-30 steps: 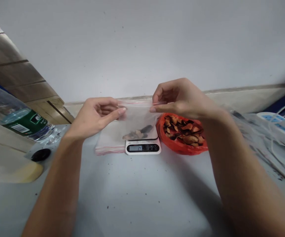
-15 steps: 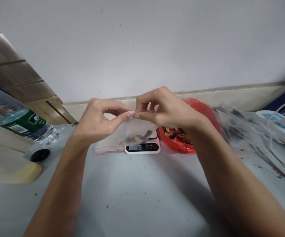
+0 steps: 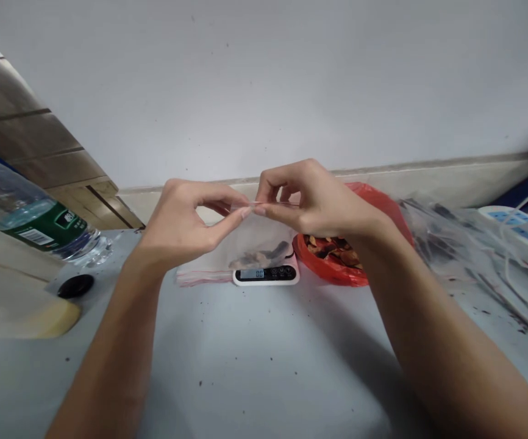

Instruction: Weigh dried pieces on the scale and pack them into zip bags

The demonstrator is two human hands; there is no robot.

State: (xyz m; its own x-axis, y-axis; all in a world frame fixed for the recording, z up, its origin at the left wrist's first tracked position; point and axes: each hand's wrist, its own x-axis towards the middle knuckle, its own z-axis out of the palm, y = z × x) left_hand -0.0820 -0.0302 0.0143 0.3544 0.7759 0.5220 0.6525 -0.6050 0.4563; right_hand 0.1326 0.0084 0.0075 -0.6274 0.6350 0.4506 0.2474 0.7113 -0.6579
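Between my hands hangs a clear zip-lock bag (image 3: 264, 235) with dark and pale dried pieces at its bottom. My left hand (image 3: 191, 213) pinches the bag's top edge between thumb and fingers. Close beside it, my right hand (image 3: 314, 201) pinches the same edge, thumb toward me. Behind and below the bag stands a white digital scale (image 3: 291, 274), its display reading 0.0; the bag hides most of its top. A stack of flat zip-lock bags (image 3: 204, 277) lies left of the scale. On its right, a red plastic bag (image 3: 332, 274) holds brown dried slices, partly covered by my right forearm.
At the left are a large water bottle (image 3: 39, 219) with a green label, a translucent container (image 3: 17, 305) and a black round cap (image 3: 75, 286). Clear plastic bags (image 3: 442, 238), cables and a white power strip (image 3: 511, 219) lie at the right. A wall (image 3: 264, 91) rises behind the table.
Both hands still pinch the bag's top edge, my right hand shifted slightly right. The view has moved a little. The bag's dried pieces hang slightly farther right.
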